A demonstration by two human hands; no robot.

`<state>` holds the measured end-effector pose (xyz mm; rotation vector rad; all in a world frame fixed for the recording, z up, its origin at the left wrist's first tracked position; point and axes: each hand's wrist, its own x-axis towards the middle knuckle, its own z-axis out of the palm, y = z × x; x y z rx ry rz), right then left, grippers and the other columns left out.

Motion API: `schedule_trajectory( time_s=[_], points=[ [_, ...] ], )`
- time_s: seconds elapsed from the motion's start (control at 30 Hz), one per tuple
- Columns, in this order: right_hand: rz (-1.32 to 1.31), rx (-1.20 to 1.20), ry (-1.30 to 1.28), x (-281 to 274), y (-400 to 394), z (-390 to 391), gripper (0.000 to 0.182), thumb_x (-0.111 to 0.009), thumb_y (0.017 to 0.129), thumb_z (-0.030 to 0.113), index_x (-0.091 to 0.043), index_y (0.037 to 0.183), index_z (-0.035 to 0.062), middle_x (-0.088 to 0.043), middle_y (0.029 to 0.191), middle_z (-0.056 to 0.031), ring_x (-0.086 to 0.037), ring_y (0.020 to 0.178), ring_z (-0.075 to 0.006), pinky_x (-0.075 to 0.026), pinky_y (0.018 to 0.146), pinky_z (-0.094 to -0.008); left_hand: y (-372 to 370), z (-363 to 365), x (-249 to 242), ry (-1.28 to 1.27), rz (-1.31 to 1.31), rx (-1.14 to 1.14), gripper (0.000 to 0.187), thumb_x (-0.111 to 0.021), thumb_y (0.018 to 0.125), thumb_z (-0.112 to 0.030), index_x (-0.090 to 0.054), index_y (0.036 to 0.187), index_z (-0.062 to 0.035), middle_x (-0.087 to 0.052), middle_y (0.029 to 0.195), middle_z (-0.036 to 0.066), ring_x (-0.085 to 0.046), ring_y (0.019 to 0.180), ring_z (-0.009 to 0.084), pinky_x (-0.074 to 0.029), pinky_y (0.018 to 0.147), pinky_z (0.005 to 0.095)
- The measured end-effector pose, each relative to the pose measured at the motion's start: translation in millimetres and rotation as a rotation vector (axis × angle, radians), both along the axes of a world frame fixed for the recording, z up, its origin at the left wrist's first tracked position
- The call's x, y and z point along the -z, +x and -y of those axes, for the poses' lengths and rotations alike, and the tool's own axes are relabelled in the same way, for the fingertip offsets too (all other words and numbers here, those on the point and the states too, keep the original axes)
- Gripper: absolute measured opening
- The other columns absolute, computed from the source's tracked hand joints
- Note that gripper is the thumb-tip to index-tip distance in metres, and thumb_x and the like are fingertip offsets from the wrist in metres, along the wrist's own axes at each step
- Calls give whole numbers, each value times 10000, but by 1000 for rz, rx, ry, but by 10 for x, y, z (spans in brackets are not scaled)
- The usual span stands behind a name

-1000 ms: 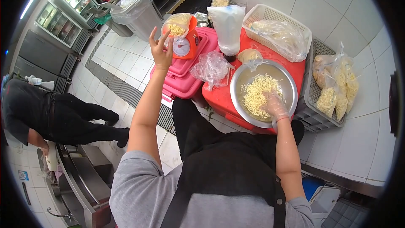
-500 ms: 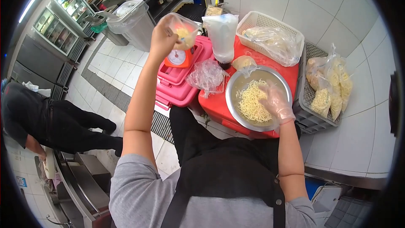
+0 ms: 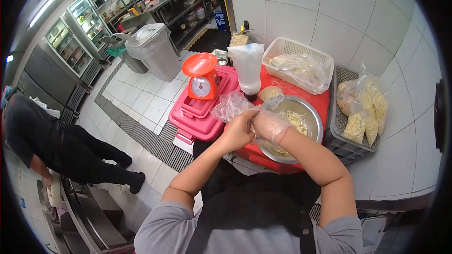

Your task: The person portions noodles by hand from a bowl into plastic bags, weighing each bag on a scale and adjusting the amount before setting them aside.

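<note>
My left hand (image 3: 239, 130) is bare, with its fingers closed on a clear plastic bag, mostly hidden behind the hands. Against it is my right hand (image 3: 273, 127), in a clear plastic glove; its fingers curl inward and what they hold is hidden. Both hands are over the near left rim of a steel bowl (image 3: 316, 115). Thin pale yellow noodles (image 3: 296, 121) lie in the bowl, partly covered by my right hand. A small filled plastic bag (image 3: 271, 94) rests at the bowl's far rim. Crumpled clear plastic (image 3: 231, 105) lies left of my hands.
An orange dial scale (image 3: 201, 82) stands on a pink lidded box (image 3: 200, 124). Around the red table (image 3: 301, 89) are an upright bag of clear liquid (image 3: 247, 68), a white basket (image 3: 282, 47) and a grey crate (image 3: 348, 153) with bagged noodles. A person (image 3: 61, 136) works at far left.
My left hand has come down from above the scale with the plastic bag. My right hand has left the noodles and moved left to meet it. The scale now shows fully, its pan bare.
</note>
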<state>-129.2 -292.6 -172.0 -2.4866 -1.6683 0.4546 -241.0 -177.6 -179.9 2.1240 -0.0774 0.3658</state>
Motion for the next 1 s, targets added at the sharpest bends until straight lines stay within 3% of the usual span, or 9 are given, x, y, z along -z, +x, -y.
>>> schedule_trajectory(
  time_s=[0.07, 0.1, 0.23, 0.4, 0.57, 0.63, 0.73, 0.83, 1.0],
  points=[
    [6, 12, 139, 116, 22, 176, 251, -662, 849, 164, -712, 1035, 4, -709, 1103, -228, -724, 936, -359, -584, 789, -454, -6, 84, 42, -156, -46, 23, 689, -548, 709, 129, -524, 1395, 65, -684, 1076, 196, -696, 956, 233, -578, 651, 351],
    [4, 19, 131, 72, -14, 262, 251, -662, 849, 164, -712, 1035, 4, -709, 1103, -228, -724, 936, -359, -584, 789, -454, 9, 112, 52, -164, -49, 30, 689, -548, 709, 129, -524, 1395, 65, -684, 1076, 196, -696, 956, 233, -578, 651, 351],
    [110, 76, 463, -13, -102, 504, 192, -649, 848, 135, -688, 999, 23, -683, 929, -208, -711, 867, -365, -566, 742, -476, 116, 195, -68, -293, -191, 4, 739, -565, 732, 127, -450, 1458, 63, -553, 725, 55, -577, 617, 123, -636, 578, 334],
    [123, 87, 677, 98, 1, 643, 105, -631, 861, 89, -664, 939, 27, -673, 868, -211, -678, 811, -401, -543, 723, -486, 230, 220, -48, -344, -209, -13, 743, -558, 744, 134, -426, 1473, 75, -510, 687, 37, -581, 589, 124, -637, 573, 331],
    [82, 71, 592, -128, 194, 649, 137, -701, 831, 123, -723, 896, 3, -672, 832, -229, -656, 794, -424, -525, 738, -472, 279, 187, -2, -436, -191, -22, 787, -546, 717, 155, -398, 1488, 101, -526, 789, 37, -572, 656, 108, -635, 578, 315],
    [-144, 161, 735, -558, 155, 724, 155, -713, 848, 116, -750, 896, -27, -692, 798, -213, -681, 731, -347, -530, 701, -416, 291, 187, 56, -451, -170, -20, 798, -548, 711, 156, -394, 1492, 100, -524, 808, 37, -566, 663, 104, -633, 576, 312],
    [-346, 210, 855, -835, 247, 803, 136, -713, 886, 48, -751, 930, -74, -725, 784, -94, -662, 722, -108, -530, 674, -286, 318, 177, 159, -480, -139, -11, 811, -565, 707, 145, -390, 1497, 102, -523, 815, 34, -546, 642, 101, -622, 571, 299],
    [-486, 293, 911, -1140, 283, 919, 142, -688, 907, 7, -736, 981, -105, -754, 867, -100, -683, 775, -119, -556, 723, -261, 341, 229, 176, -406, -146, 20, 800, -576, 707, 128, -395, 1487, 122, -560, 795, 41, -575, 637, 105, -598, 561, 292],
    [-398, 305, 1091, -1580, 285, 1134, 160, -705, 915, 15, -739, 1030, -90, -765, 934, -138, -712, 837, -142, -585, 778, -271, 348, 328, 121, -336, -189, 31, 798, -580, 706, 130, -386, 1479, 144, -560, 774, 45, -612, 648, 105, -585, 551, 291]
  ],
)
